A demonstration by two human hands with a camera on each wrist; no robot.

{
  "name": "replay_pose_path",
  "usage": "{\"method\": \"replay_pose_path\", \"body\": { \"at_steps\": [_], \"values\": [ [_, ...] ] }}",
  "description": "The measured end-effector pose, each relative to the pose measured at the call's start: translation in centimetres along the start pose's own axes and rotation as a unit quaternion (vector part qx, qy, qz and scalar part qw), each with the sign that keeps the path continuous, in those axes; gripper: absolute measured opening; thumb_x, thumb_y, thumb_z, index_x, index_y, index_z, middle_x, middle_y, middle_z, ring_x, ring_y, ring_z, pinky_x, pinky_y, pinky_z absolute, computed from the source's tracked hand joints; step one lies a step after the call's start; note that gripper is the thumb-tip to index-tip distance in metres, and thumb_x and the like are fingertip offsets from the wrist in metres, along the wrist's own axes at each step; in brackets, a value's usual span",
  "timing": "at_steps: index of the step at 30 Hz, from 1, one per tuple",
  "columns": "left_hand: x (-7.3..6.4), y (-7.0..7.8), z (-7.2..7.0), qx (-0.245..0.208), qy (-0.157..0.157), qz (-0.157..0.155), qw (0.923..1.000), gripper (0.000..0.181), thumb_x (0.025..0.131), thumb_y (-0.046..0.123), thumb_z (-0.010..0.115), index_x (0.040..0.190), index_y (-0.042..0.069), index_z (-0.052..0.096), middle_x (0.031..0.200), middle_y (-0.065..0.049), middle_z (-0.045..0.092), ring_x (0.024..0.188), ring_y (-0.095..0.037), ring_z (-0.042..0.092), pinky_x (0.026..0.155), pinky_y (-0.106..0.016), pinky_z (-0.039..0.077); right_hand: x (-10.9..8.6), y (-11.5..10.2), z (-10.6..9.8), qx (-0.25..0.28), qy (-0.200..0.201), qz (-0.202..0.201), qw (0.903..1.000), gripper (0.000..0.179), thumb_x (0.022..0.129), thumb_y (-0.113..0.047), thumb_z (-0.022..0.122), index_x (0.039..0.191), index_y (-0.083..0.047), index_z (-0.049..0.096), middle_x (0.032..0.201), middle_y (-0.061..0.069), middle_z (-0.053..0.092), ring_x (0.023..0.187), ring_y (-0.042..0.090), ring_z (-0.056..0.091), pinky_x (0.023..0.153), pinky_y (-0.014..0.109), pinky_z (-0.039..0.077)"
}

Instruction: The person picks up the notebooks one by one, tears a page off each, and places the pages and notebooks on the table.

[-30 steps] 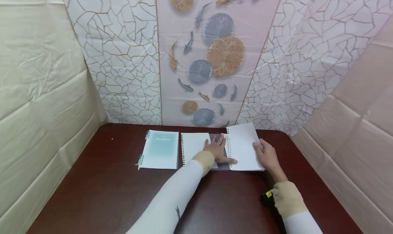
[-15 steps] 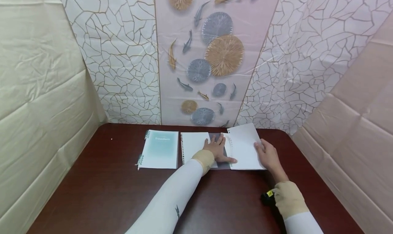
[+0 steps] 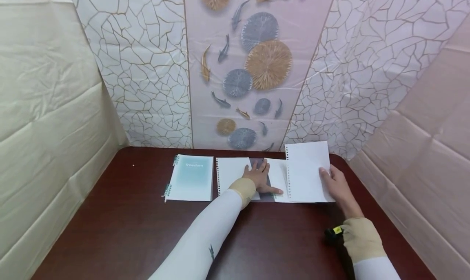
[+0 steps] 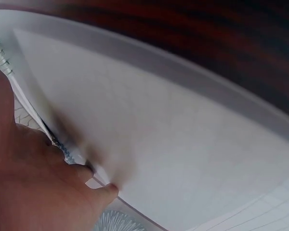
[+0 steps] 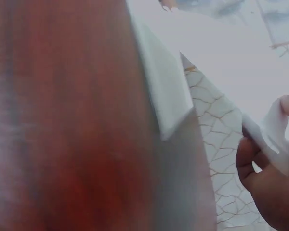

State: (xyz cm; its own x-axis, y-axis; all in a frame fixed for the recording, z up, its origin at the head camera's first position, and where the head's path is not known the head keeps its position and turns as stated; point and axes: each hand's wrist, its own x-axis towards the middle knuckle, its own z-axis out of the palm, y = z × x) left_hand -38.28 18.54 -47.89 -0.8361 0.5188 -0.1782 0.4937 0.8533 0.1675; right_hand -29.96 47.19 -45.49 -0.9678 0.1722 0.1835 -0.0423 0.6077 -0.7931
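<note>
My left hand (image 3: 258, 178) lies with spread fingers across the middle of an opened notebook, on its grey cover (image 3: 267, 197) and the edges of the paper. Its thumb rests on the notebook's white pages (image 3: 276, 170); green binding rings (image 4: 4, 61) show beside it in the left wrist view. With thumb and fingers my right hand (image 3: 338, 186) pinches the right edge of a white sheet (image 3: 306, 172), punched with holes along its left side. That sheet stands raised over the right part of the pages. Another hole-punched white sheet (image 3: 232, 172) lies left of my left hand.
A teal-and-white notebook (image 3: 193, 180) with "freedom" on its cover lies at the left, green rings on its left edge. The dark red-brown table (image 3: 147, 231) meets a patterned cloth backdrop (image 3: 154, 67). A black object with a yellow label (image 3: 333, 233) sits by my right wrist.
My right hand has moved right with the white sheet, whose holed edge has come away from the rings, uncovering pages beneath. My left hand has stayed in place.
</note>
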Motion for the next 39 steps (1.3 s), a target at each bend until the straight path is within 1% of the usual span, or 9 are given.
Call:
{"method": "replay_pose_path", "body": {
  "at_steps": [3, 10, 12, 17, 22, 26, 30, 35, 39],
  "values": [
    [0.2, -0.2, 0.0, -0.009, -0.011, 0.001, 0.9999, 0.124, 0.081, 0.096, 0.051, 0.173, 0.023, 0.011, 0.179, 0.004, -0.002, 0.164, -0.029, 0.006, 0.129, -0.057, 0.014, 0.6, -0.4, -0.6, -0.002, -0.015, 0.008, 0.9999, 0.06, 0.116, -0.034, 0.041, 0.15, 0.014, 0.042, 0.117, 0.034, 0.062, 0.083, 0.016, 0.066, 0.068, 0.03, 0.058],
    [2.4, -0.9, 1.8, -0.015, -0.008, 0.004, 0.9998, 0.126, 0.078, 0.1, 0.047, 0.172, 0.028, 0.005, 0.178, 0.009, -0.007, 0.164, -0.027, 0.002, 0.129, -0.057, 0.012, 2.8, 0.2, -3.1, -0.049, -0.017, 0.016, 0.9985, 0.06, 0.114, -0.032, 0.048, 0.144, 0.021, 0.047, 0.12, 0.039, 0.062, 0.083, 0.017, 0.065, 0.066, 0.031, 0.057],
    [1.6, -0.9, 1.3, -0.024, -0.004, 0.004, 0.9997, 0.128, 0.077, 0.1, 0.049, 0.172, 0.028, 0.004, 0.178, 0.009, -0.008, 0.164, -0.028, 0.001, 0.129, -0.056, 0.011, 3.4, 0.6, -3.8, -0.056, -0.026, 0.017, 0.9979, 0.06, 0.114, -0.031, 0.048, 0.142, 0.022, 0.047, 0.12, 0.04, 0.062, 0.081, 0.015, 0.065, 0.065, 0.031, 0.057],
    [1.4, -1.1, 1.1, -0.015, -0.002, 0.0, 0.9999, 0.126, 0.078, 0.099, 0.05, 0.173, 0.028, 0.006, 0.178, 0.009, -0.006, 0.164, -0.026, 0.002, 0.129, -0.056, 0.012, 4.5, 1.9, -5.5, -0.088, -0.047, -0.001, 0.995, 0.053, 0.113, -0.024, 0.05, 0.13, 0.026, 0.054, 0.107, 0.037, 0.065, 0.076, 0.015, 0.063, 0.063, 0.032, 0.056],
    [2.2, -1.1, 1.5, -0.02, -0.012, -0.004, 0.9997, 0.127, 0.077, 0.099, 0.051, 0.172, 0.031, 0.002, 0.177, 0.012, -0.01, 0.164, -0.024, -0.003, 0.13, -0.055, 0.007, 4.6, 3.5, -6.8, -0.164, -0.057, -0.014, 0.9847, 0.045, 0.11, -0.018, 0.053, 0.115, 0.027, 0.06, 0.101, 0.038, 0.065, 0.076, 0.025, 0.063, 0.062, 0.036, 0.053],
    [3.0, -1.0, 2.2, -0.019, -0.022, -0.008, 0.9995, 0.128, 0.075, 0.101, 0.048, 0.171, 0.033, -0.002, 0.175, 0.014, -0.016, 0.163, -0.023, -0.007, 0.13, -0.056, 0.004, 4.4, 4.8, -7.2, -0.211, -0.062, -0.025, 0.9752, 0.044, 0.108, -0.016, 0.056, 0.114, 0.027, 0.061, 0.102, 0.041, 0.066, 0.08, 0.033, 0.065, 0.064, 0.039, 0.052],
    [3.6, -0.8, 2.6, -0.013, -0.028, -0.012, 0.9995, 0.13, 0.074, 0.102, 0.048, 0.171, 0.032, -0.003, 0.175, 0.013, -0.017, 0.163, -0.024, -0.008, 0.129, -0.057, 0.004, 4.1, 5.8, -7.0, -0.251, -0.07, -0.021, 0.9653, 0.042, 0.107, -0.02, 0.056, 0.112, 0.02, 0.064, 0.103, 0.038, 0.067, 0.084, 0.042, 0.066, 0.069, 0.052, 0.052],
    [3.1, -0.8, 2.2, -0.018, -0.026, -0.013, 0.9994, 0.129, 0.075, 0.102, 0.047, 0.171, 0.032, -0.002, 0.175, 0.012, -0.016, 0.163, -0.023, -0.007, 0.13, -0.055, 0.003, 3.9, 6.2, -6.6, -0.297, -0.082, 0.022, 0.9511, 0.042, 0.108, -0.027, 0.052, 0.118, 0.012, 0.063, 0.122, 0.042, 0.061, 0.104, 0.062, 0.058, 0.08, 0.076, 0.036],
    [0.7, -0.4, 0.4, -0.014, -0.011, -0.005, 0.9998, 0.121, 0.082, 0.095, 0.051, 0.173, 0.028, 0.006, 0.178, 0.008, -0.006, 0.164, -0.026, 0.002, 0.13, -0.054, 0.009, 4.0, 6.5, -6.1, -0.317, -0.083, 0.045, 0.9439, 0.045, 0.106, -0.025, 0.05, 0.128, 0.014, 0.059, 0.131, 0.043, 0.057, 0.114, 0.067, 0.052, 0.084, 0.079, 0.033]
  ]
}}
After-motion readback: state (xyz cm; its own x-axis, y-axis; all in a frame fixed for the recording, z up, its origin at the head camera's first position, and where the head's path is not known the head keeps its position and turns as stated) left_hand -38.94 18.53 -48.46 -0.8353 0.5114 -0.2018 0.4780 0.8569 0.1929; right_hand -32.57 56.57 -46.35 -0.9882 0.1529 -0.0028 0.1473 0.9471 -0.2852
